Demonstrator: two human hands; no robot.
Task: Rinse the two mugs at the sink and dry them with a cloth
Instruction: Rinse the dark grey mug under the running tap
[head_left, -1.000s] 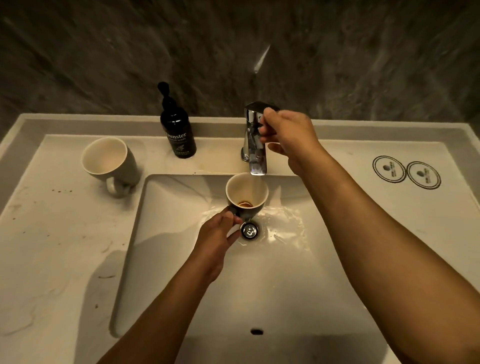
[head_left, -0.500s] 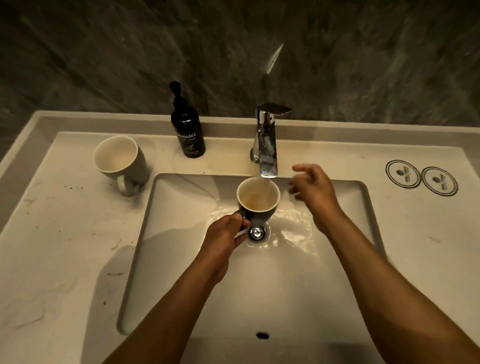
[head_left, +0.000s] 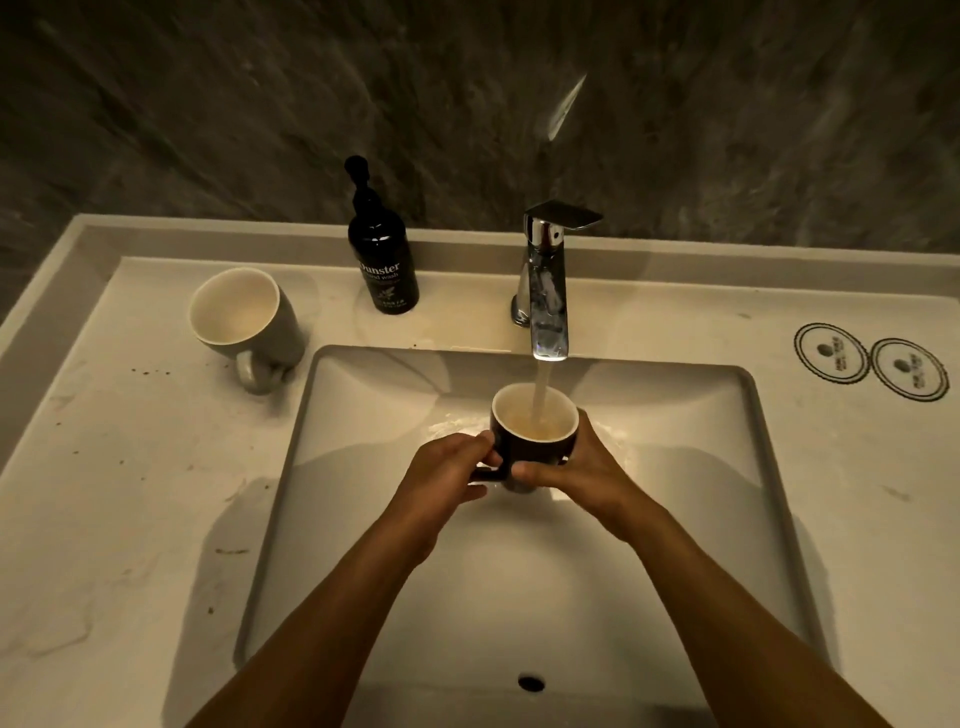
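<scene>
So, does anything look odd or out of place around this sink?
Little stands out. Small dark specks dot the counter near the grey mug, which looks tilted in this wide-angle view. Both hands, left hand and right hand, hold the dark mug under the running tap.

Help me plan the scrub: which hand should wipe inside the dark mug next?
Right, probably. The left hand grips the dark mug at its handle, steadying it under the tap; the right hand only cups the far wall, so it can let go.
</scene>
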